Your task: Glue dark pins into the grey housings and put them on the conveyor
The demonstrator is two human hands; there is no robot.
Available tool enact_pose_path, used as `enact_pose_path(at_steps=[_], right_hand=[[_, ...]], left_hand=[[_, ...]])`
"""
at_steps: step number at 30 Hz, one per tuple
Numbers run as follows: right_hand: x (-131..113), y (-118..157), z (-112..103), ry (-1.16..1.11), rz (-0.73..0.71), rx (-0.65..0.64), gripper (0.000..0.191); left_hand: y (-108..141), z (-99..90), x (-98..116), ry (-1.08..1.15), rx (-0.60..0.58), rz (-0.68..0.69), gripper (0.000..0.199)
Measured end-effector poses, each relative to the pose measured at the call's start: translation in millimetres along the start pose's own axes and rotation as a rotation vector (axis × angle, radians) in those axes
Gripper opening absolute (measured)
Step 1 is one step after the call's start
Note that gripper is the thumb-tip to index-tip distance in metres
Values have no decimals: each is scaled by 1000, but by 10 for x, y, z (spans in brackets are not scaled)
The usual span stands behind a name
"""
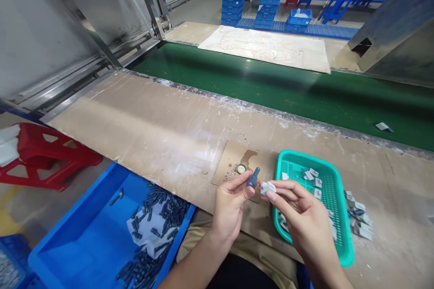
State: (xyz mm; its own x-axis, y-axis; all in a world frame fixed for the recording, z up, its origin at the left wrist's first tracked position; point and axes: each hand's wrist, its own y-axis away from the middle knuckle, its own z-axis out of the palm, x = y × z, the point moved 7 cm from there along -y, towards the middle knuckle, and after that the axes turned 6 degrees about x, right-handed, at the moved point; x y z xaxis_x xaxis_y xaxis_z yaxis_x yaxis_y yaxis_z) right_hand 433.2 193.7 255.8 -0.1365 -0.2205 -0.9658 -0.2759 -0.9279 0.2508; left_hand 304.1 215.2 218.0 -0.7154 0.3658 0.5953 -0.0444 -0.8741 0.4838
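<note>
Between the thumb and fingers of my left hand (228,205) is a dark blue-grey plastic peg (254,178), its thin stem pointing up. My right hand (300,214) pinches a small white plastic piece (267,188) just to the right of the peg. A narrow gap seems to separate the two parts. Behind them on a piece of cardboard (224,162) sits a small round cap-like dish (241,169), with a wet stain nearby. A green basket (347,253) with several white pieces (311,174) stands beside my right hand, which partly covers it.
At lower left, a blue bin (84,216) holds many dark pegs (145,266). White and dark parts (361,221) lie piled right of the basket. Beyond the table runs a green conveyor belt (271,86), carrying a white-and-dark part (383,126). A red stool (50,158) stands left.
</note>
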Motion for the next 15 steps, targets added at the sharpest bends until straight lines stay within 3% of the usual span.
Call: enact_pose_path(at_steps=[7,15], right_hand=[[108,-27,-132,-119,81,44,24],[191,-19,-190,-111,108,28,22]], left_hand=[[64,113,-103,-94,21,51,42],[170,230,144,-430,-77,301,24]])
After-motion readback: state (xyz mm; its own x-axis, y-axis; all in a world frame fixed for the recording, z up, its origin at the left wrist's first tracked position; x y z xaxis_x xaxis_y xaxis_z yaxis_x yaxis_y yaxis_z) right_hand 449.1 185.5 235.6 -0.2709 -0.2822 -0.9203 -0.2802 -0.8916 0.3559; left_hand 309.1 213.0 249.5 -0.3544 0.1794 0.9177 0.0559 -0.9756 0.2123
